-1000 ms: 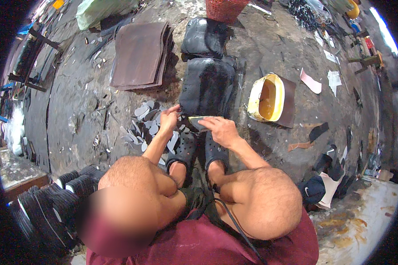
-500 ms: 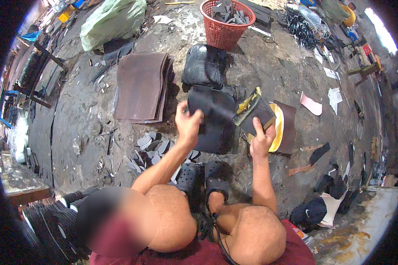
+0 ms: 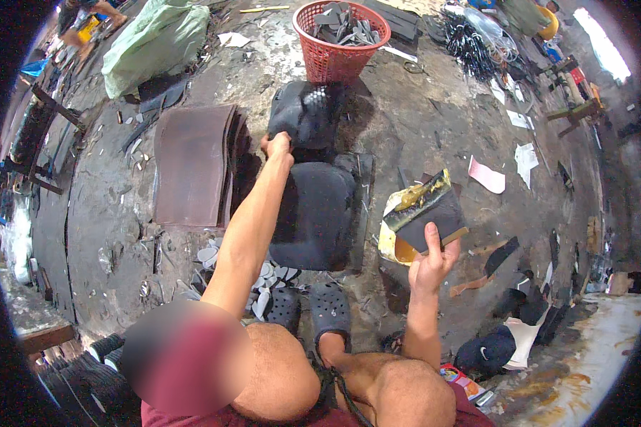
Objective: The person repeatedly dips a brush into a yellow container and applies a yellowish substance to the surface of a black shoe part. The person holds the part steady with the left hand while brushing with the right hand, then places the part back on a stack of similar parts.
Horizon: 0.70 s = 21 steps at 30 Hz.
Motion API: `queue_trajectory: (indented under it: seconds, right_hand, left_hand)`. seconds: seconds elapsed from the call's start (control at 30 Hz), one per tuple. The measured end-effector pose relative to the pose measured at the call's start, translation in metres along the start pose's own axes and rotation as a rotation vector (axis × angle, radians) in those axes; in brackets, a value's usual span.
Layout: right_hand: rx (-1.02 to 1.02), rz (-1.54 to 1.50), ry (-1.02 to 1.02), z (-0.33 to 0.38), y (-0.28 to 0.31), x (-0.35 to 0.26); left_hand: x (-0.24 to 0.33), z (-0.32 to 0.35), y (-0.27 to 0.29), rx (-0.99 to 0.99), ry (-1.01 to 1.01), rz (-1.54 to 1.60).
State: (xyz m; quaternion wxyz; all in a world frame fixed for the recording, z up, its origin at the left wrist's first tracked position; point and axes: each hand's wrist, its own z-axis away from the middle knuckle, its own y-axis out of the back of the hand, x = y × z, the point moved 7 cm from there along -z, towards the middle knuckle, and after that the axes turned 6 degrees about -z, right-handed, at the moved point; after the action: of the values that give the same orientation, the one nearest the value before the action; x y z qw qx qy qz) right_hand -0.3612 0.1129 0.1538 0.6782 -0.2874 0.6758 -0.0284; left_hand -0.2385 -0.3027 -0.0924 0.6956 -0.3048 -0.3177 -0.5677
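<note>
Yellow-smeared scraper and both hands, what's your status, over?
Left hand at near-left corner of far black stack, grip unclear. Right hand holding scraper, smeared edge away from hand. Scraper partly hides yellow-rimmed tub from view.

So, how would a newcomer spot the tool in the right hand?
Find the red basket at the top, then the nearer black pad below it. Right of that, the right hand holds the tool, partly hiding the tub. Unlike the pad, this flat dark piece has yellow smears along its far edge.
</note>
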Motion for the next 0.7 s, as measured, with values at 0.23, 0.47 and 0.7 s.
queue_trajectory:
  seconds: [0.23,0.47,0.7]
  right_hand:
    - [-0.037,0.001,-0.025,0.002,-0.012,0.011]
    - [-0.166,0.282,0.000,-0.017,-0.032,0.039]
    - [-0.472,0.616,-0.034,-0.036,-0.095,0.081]
  left_hand:
    - [0.012,0.019,0.038,0.168,-0.474,-0.569]
    - [0.036,0.183,0.074,-0.154,-1.144,-0.642]
    - [-0.070,0.263,0.170,-0.868,-1.323,-1.444]
